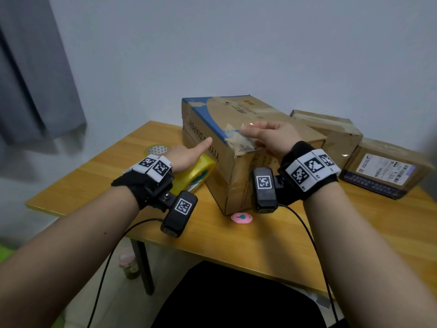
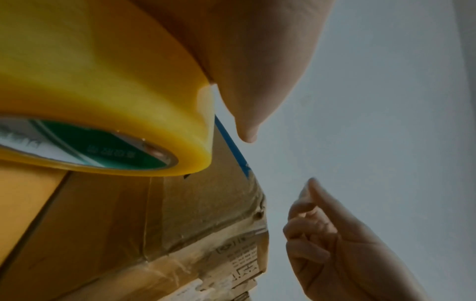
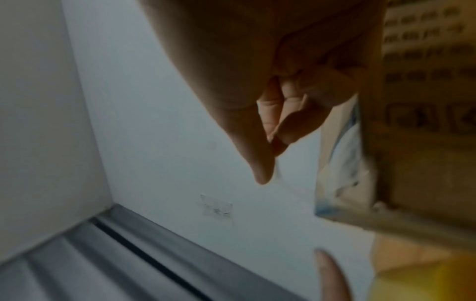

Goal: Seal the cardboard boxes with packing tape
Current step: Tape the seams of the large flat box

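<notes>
A: Fingers?

B: Right hand (image 1: 269, 136) pinches a clear tape strip (image 1: 238, 138) at the near top corner of the diaper box (image 1: 236, 162), centre frame. Left hand (image 1: 186, 155) clasps the yellow tape roll (image 1: 196, 171), index extended, against the box's left side on the surface (image 1: 94, 176).

A: Step?

B: Laying tape, I judge. Next: press the strip flat, then sever it.

A: View differences?

B: Head view alone shows two more boxes (image 1: 354, 147) at right. Left wrist shows the roll's green core (image 2: 110, 150).
</notes>
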